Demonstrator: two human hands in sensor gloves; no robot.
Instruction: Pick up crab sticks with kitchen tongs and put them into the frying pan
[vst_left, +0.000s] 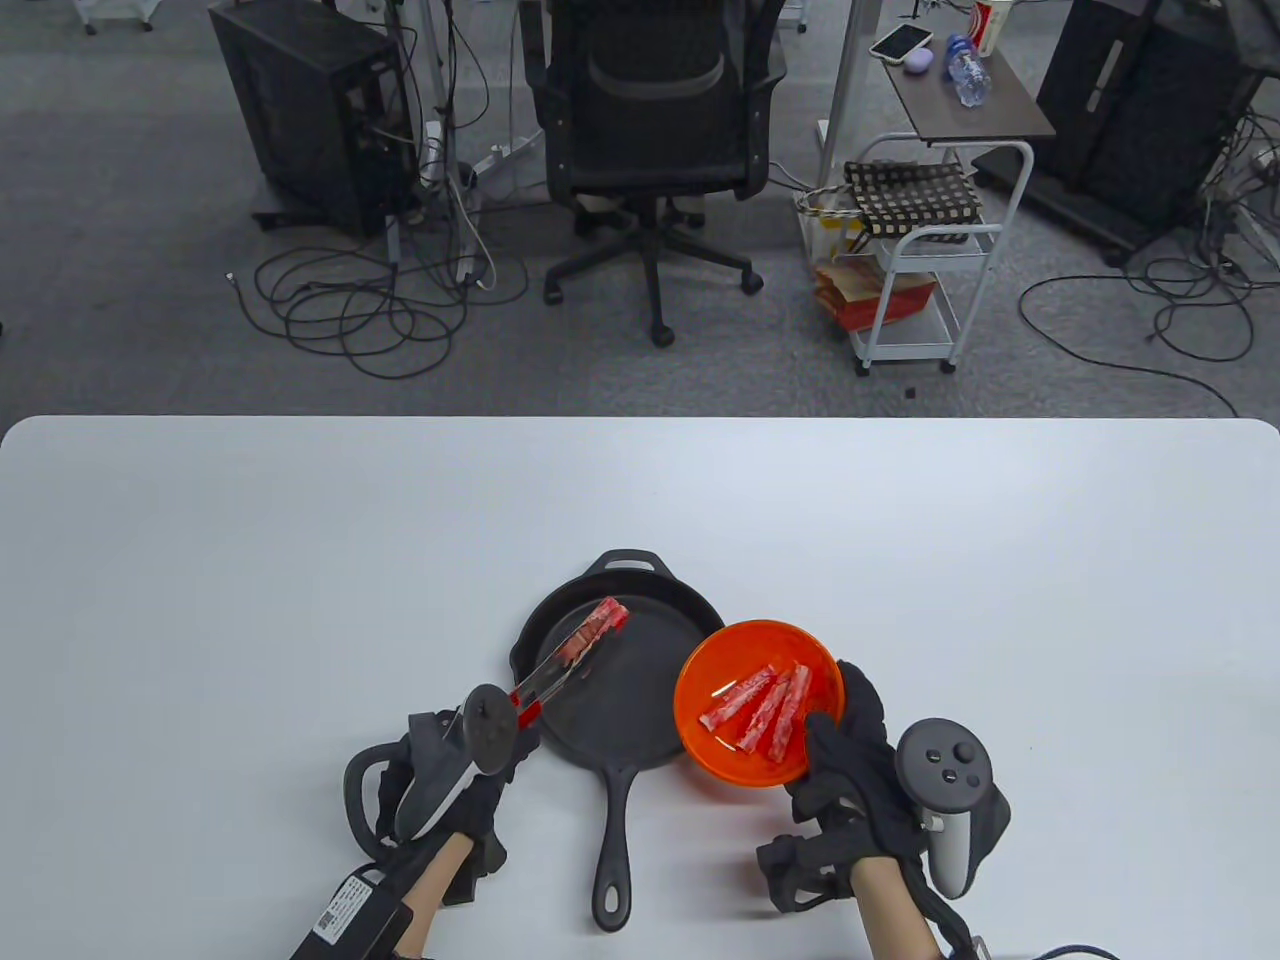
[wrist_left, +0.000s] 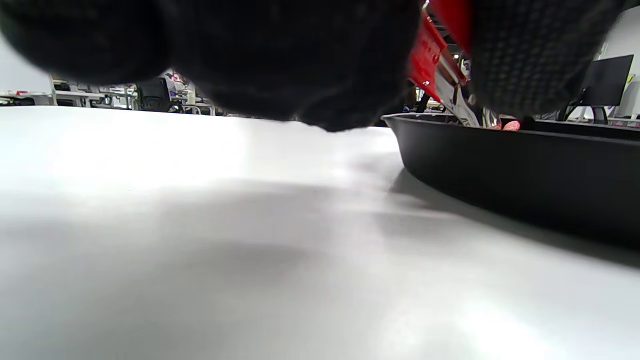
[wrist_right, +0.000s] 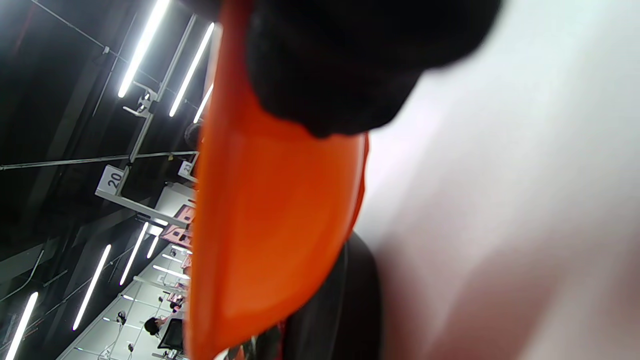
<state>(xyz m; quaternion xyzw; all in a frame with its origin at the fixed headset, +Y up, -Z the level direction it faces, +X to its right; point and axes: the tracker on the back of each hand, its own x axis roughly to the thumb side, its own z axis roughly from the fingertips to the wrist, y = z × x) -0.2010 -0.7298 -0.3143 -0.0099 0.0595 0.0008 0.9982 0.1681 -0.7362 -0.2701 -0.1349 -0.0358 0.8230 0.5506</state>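
Your frying pan (vst_left: 640, 700) sits low and centre on the desk (vst_left: 300, 560), handle toward the bottom edge. The bowl (vst_left: 705, 745), holding crab sticks (vst_left: 762, 708), overlaps its right rim. Tongs (vst_left: 560, 665) reach in from the lower left, a crab stick (vst_left: 597, 628) in them over the pan's upper left.

We see a black gloved finger (wrist_right: 350, 65) at top gripping the translucent orange plastic bowl (wrist_right: 270, 220), white surface (wrist_right: 525, 200) at right.
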